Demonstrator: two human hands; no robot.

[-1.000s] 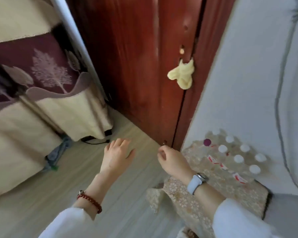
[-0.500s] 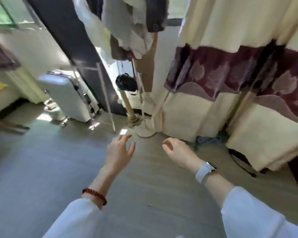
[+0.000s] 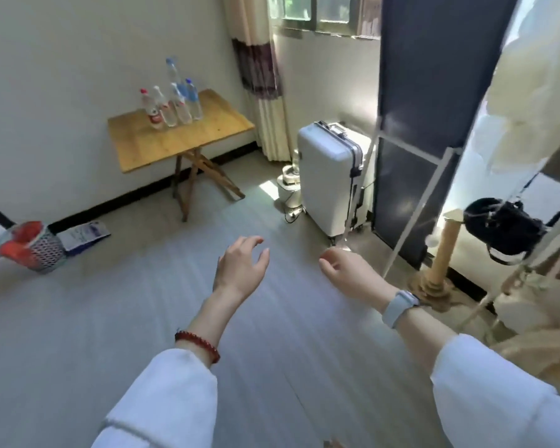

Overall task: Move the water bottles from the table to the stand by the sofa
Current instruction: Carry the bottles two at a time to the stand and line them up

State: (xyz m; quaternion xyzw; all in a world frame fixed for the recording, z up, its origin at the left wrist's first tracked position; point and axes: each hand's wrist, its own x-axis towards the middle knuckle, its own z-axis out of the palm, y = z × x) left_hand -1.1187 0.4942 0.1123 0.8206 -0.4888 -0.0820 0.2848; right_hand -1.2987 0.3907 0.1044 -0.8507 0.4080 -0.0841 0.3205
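Five water bottles (image 3: 172,101), clear plastic, are seen clustered upright at the back of a wooden folding table (image 3: 188,137), at about 11 o'clock, against the wall. A white suitcase (image 3: 330,176) is stood at 1 o'clock, well apart from the table. A mesh waste basket (image 3: 36,245) with red contents is noted at 9 o'clock. Left hand (image 3: 240,266): held over bare floor, fingers spread, nothing grasped. Right hand (image 3: 353,273): fingers loosely curled, empty. A beaded bracelet (image 3: 198,344) is worn on the left wrist, a watch (image 3: 400,307) on the right.
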